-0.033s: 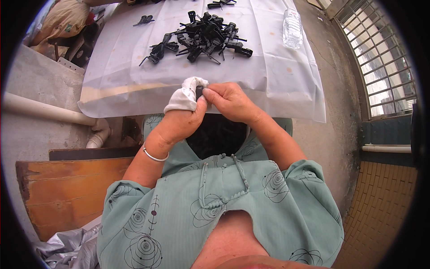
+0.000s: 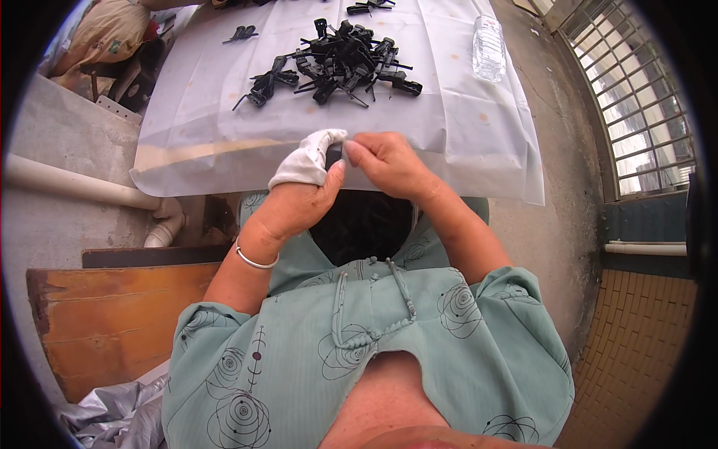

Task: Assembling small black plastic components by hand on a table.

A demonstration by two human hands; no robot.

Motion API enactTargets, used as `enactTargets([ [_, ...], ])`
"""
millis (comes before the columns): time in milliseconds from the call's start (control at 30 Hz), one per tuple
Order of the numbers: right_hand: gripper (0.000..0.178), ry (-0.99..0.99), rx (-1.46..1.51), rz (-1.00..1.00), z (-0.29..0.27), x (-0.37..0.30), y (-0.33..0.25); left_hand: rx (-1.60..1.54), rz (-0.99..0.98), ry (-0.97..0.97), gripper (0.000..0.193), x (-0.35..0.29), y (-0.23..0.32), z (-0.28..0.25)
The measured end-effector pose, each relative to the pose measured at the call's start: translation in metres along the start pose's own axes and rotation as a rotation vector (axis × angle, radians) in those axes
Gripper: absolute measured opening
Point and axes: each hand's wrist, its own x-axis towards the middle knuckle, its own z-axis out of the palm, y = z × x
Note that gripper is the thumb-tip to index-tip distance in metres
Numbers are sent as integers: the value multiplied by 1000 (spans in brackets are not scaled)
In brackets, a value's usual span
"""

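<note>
My left hand, partly covered by a white glove with the thumb bare, is closed around a small black plastic piece. Only part of that piece shows between the thumb and the gloved fingers. Just to its right, my right hand is bare, its fingers curled and its thumb pressed against them. Whatever it pinches, if anything, is hidden. Both hands are over the near edge of the covered table. Beyond them lies a heap of black plastic parts with thin protruding strips.
A clear plastic bottle lies at the table's right side. Smaller groups of black parts sit around the heap. Between my knees is a dark container or cloth. A white pipe and an orange-brown board are on the left.
My right hand has shifted slightly right, away from the black piece. My left hand has moved a little to the left and still holds the piece.
</note>
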Motion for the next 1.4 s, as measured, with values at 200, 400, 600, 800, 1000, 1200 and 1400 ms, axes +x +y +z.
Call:
enactTargets([
  [200,17,330,-1050,25,-16,44,23,37,-66,-21,31,5,-26,-6],
  [400,12,510,-980,-70,-11,26,21,-629,-410,-3,25,5,-30,4],
  [600,10,450,-450,-313,-2,-10,7,-1445,-590,-117,19,18,-37,14],
  [800,17,241,-495,-372,-2,-19,-4,-1431,-359,-92,19,16,-28,10],
  [1000,16,418,-420,-407,14,-9,-23,-786,-248,145,22,8,-6,18],
  [1200,22,247,-53,-46,2,2,-12,-705,-194,8,26,1,3,11],
  [1400,27,150,-126,-119,6,-4,-9,-378,-105,159,26,1,-5,18],
])
